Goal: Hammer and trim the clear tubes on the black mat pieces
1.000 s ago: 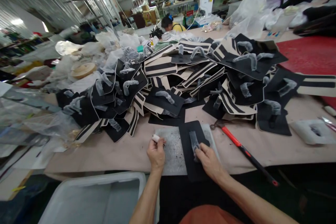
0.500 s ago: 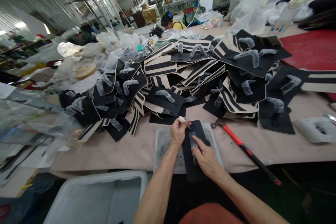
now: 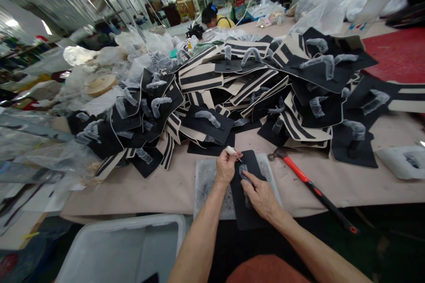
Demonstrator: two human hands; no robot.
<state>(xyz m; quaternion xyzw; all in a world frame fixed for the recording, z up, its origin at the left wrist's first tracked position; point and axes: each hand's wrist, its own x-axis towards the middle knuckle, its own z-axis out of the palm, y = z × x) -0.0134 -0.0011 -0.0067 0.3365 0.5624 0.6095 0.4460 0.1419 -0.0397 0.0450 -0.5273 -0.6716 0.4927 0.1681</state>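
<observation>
My left hand (image 3: 225, 170) is closed around a small white squeeze bottle (image 3: 231, 151), its thin tip pointing down at the top end of a plastic-wrapped handle (image 3: 243, 168). This handle lies along a black panel (image 3: 251, 158) with rounded corners. My right hand (image 3: 262, 195) grips the handle, its index finger pressing near the upper end and the thumb at its side. Part of the handle is hidden under that hand. Beneath the panel is a pale, dark-speckled slab (image 3: 209, 185), and the panel's near end overhangs the table edge.
A hammer (image 3: 303, 177) with a red and black handle lies to the right. Black and striped panels (image 3: 206, 124) with wrapped handles are heaped behind. An open grey bin (image 3: 133, 221) stands at the lower left. Plastic bags (image 3: 81, 55) and a person (image 3: 226, 21) are farther back.
The view has shifted slightly. My right index finger has bent a little on the handle, and the bottle tip stays at the handle's top end.
</observation>
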